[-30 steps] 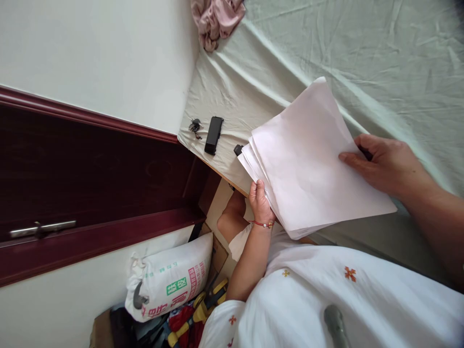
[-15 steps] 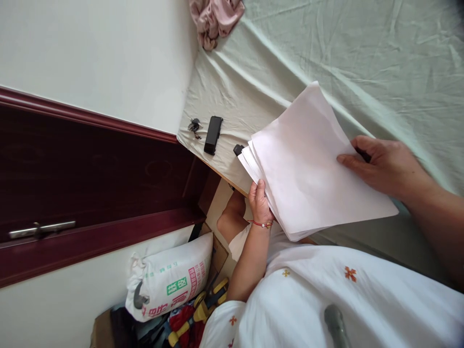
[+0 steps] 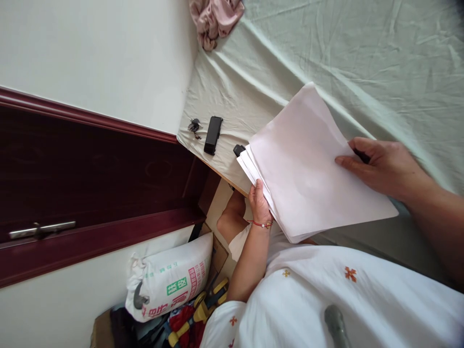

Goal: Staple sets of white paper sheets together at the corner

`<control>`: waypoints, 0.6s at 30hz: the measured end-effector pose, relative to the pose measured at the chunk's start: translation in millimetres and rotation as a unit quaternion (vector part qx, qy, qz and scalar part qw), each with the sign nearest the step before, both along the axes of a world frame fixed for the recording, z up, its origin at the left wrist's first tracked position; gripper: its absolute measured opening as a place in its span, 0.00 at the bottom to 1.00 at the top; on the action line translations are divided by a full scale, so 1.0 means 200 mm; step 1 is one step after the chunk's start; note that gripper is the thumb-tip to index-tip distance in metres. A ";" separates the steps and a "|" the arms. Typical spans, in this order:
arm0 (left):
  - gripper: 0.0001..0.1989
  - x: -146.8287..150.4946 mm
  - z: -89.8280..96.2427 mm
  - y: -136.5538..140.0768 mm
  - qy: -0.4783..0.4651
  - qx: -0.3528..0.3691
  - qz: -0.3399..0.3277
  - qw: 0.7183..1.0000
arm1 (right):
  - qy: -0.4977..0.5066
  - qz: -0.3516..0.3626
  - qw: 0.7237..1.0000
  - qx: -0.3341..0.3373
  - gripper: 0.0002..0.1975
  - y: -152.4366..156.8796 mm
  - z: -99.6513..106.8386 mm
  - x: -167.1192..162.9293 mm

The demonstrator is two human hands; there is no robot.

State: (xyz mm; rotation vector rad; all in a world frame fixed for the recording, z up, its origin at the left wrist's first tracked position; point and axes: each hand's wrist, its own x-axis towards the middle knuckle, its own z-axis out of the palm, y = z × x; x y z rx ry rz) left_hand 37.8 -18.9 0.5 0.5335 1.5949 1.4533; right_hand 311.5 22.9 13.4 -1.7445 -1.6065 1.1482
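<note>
A stack of white paper sheets is held between my two hands, tilted above the edge of the bed. My left hand is closed on the stack's lower left edge, thumb on top and the other fingers hidden underneath. At the right edge my right hand pinches the paper, its thumb lying on the top sheet. The sheets are slightly fanned at the left corner. Part of a small black object sticks out from behind that corner; the paper covers the rest.
On the pale green bed sheet lie a black rectangular case, a bunch of keys and a crumpled pink cloth. A dark red door stands left. Below it are a printed white sack and yellow-handled items.
The top sheet's upper corner and left edge have shifted slightly left and down. Both hands keep their hold on the paper, with the right thumb moved slightly left.
</note>
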 end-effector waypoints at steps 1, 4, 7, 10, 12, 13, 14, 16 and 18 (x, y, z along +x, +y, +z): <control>0.26 0.00 0.00 0.00 -0.001 -0.002 -0.006 1.000 | 0.004 0.003 1.000 0.001 0.18 0.00 0.00 0.00; 0.25 0.00 0.01 -0.01 -0.013 -0.005 -0.018 1.000 | 0.012 0.009 1.000 -0.004 0.19 -0.01 0.00 0.00; 0.24 0.01 0.01 0.00 -0.024 -0.001 -0.026 0.999 | 0.015 0.007 1.000 -0.010 0.18 -0.01 0.00 0.00; 0.24 0.01 0.01 0.00 -0.027 0.005 -0.030 0.999 | 0.014 -0.007 1.000 -0.015 0.16 -0.01 -0.01 0.00; 0.24 0.01 0.01 0.00 -0.027 0.003 -0.025 0.999 | 0.009 -0.013 1.000 -0.013 0.14 0.00 -0.01 0.00; 0.24 0.01 0.01 0.00 -0.027 0.001 -0.022 0.999 | 0.007 -0.016 1.000 -0.011 0.14 0.00 -0.01 0.00; 0.24 0.01 0.01 0.00 -0.027 0.000 -0.019 0.999 | 0.005 -0.017 1.000 -0.011 0.13 0.00 -0.01 0.00; 0.24 0.01 0.01 0.00 -0.028 -0.003 -0.012 1.000 | 0.003 -0.019 1.000 -0.013 0.13 0.00 -0.01 0.00; 0.24 0.01 0.01 0.00 -0.027 -0.002 -0.008 1.000 | 0.004 -0.018 1.000 -0.016 0.13 0.00 -0.01 0.01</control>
